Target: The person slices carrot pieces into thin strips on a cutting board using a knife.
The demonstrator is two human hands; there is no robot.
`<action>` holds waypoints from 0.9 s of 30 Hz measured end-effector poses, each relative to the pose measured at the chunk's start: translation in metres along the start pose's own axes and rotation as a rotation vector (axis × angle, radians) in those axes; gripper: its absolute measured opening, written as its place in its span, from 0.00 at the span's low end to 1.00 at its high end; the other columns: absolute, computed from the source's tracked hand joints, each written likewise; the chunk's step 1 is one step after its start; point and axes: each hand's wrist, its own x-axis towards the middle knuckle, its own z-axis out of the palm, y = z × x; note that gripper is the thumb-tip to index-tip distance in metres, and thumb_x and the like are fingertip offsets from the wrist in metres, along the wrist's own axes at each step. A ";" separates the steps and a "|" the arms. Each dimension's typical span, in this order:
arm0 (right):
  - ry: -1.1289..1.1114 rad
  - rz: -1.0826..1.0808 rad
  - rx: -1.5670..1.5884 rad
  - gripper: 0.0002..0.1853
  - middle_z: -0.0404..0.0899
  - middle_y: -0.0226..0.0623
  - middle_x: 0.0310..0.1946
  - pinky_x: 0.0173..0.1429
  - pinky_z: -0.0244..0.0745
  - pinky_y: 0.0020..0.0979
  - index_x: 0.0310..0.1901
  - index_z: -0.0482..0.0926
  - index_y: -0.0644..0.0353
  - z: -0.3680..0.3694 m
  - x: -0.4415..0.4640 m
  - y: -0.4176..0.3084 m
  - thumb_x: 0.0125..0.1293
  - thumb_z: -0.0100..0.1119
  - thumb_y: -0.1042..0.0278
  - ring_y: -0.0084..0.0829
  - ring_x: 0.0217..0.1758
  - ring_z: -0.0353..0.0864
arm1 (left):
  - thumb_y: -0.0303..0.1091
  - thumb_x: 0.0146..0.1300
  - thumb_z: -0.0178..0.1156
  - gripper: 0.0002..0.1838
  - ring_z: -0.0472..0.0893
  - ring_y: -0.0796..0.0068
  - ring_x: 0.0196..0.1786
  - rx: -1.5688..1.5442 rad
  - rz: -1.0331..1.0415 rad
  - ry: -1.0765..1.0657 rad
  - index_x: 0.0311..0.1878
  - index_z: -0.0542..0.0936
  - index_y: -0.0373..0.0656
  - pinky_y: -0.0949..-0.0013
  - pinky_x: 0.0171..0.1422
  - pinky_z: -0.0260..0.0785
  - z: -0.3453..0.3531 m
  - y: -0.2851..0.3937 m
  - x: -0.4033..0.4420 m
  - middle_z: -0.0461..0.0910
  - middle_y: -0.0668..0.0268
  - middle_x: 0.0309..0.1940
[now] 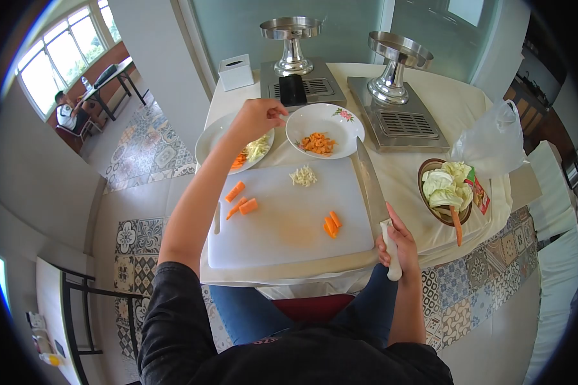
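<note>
My right hand (400, 247) is wrapped round the white handle of a large knife (370, 179), its blade pointing away along the right edge of the white cutting board (270, 237). Above the plates my left hand (263, 119) has its fingers bent; whether they hold anything is too small to tell. Below it, an oval plate (207, 142) bears carrot and pale shreds. A flowered plate (308, 119) holds chopped carrot (318, 144). On the board are chopped white bits (303, 176), carrot chunks (235, 191) at left and carrot pieces (332, 224) at right.
Two steel stands (293, 61) (392, 86) are at the back, beside a white tissue box (236, 72) and a black phone-like object (293, 90). At right are a cabbage bowl (446, 186), a red packet (480, 196) and a plastic bag (491, 141). Another person (69, 115) sits far left.
</note>
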 end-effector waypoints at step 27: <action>-0.057 -0.016 -0.050 0.32 0.74 0.37 0.25 0.22 0.67 0.25 0.81 0.52 0.49 0.000 0.000 0.000 0.78 0.46 0.68 0.23 0.18 0.69 | 0.36 0.67 0.65 0.15 0.81 0.65 0.55 -0.121 -0.060 0.080 0.55 0.84 0.44 0.61 0.61 0.72 0.044 0.064 -0.070 0.85 0.60 0.50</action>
